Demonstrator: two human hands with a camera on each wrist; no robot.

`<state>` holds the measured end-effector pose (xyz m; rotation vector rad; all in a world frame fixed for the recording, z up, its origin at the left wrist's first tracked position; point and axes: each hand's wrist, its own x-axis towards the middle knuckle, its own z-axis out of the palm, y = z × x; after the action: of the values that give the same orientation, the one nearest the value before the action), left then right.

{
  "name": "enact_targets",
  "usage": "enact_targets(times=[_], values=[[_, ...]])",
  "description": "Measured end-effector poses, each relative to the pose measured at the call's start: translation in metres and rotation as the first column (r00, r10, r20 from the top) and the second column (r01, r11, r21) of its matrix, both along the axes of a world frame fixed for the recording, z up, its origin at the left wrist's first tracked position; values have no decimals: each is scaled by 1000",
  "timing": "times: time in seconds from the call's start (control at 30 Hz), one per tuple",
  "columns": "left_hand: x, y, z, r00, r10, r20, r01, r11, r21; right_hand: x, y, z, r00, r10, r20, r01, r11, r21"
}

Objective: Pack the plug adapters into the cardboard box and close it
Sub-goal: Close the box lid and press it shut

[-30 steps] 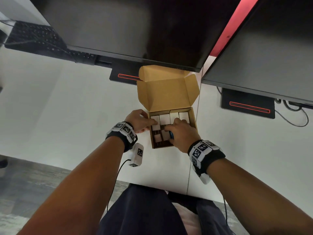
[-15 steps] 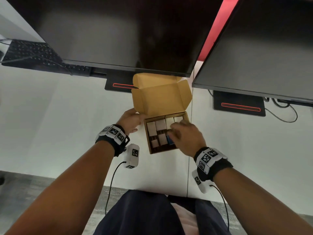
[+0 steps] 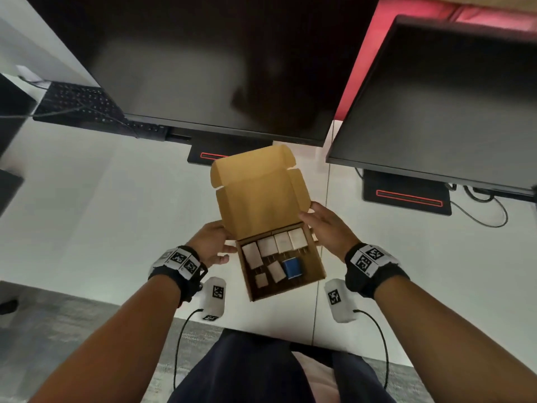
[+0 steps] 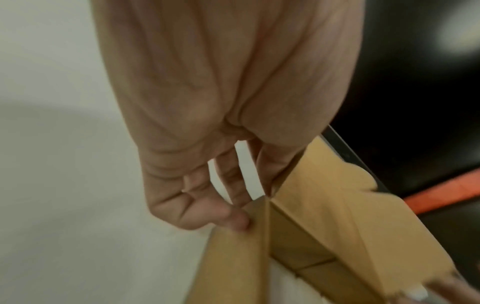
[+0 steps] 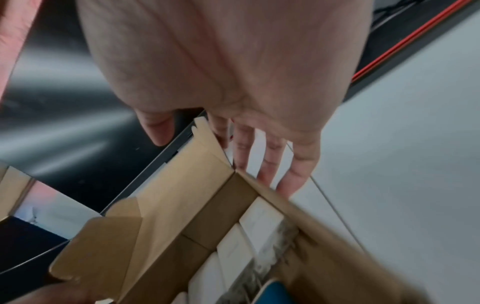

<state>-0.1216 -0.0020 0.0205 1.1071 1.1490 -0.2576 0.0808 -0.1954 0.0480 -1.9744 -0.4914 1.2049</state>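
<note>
Cardboard box (image 3: pixel 315 264) sits on the white worktop (image 3: pixel 116 213), lid (image 3: pixel 258 199) upright at the far side, with white plug adapters (image 3: pixel 274 245) and one blue adapter (image 3: pixel 292 267) lying inside. The left hand (image 3: pixel 210 245) is at the box's left back corner, the right hand (image 3: pixel 328 228) at the right back corner, both near the lid's hinge.

Risk, as I judge it: the adapters lie loose with prongs showing, and a quick swing of the lid could jolt the box so one rides up and stops the lid seating. The side flaps (image 3: pixel 299 181) could also fold outside the walls instead of tucking in.

The head view alone shows the layout of the adapters. The left wrist view shows the left fingers (image 4: pixel 233 218) lightly curled, tips touching the outer wall without gripping it. The right wrist view shows the right fingers (image 5: pixel 270 162) straight and slightly spread behind the corner; whether they touch the cardboard I cannot tell.
</note>
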Motion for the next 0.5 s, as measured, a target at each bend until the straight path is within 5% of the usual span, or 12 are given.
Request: enact_targets(times=[0.5], values=[[29,24,48,968,137,210,-154,986,64,7,9,20,899,-375,-228,392,919,32]])
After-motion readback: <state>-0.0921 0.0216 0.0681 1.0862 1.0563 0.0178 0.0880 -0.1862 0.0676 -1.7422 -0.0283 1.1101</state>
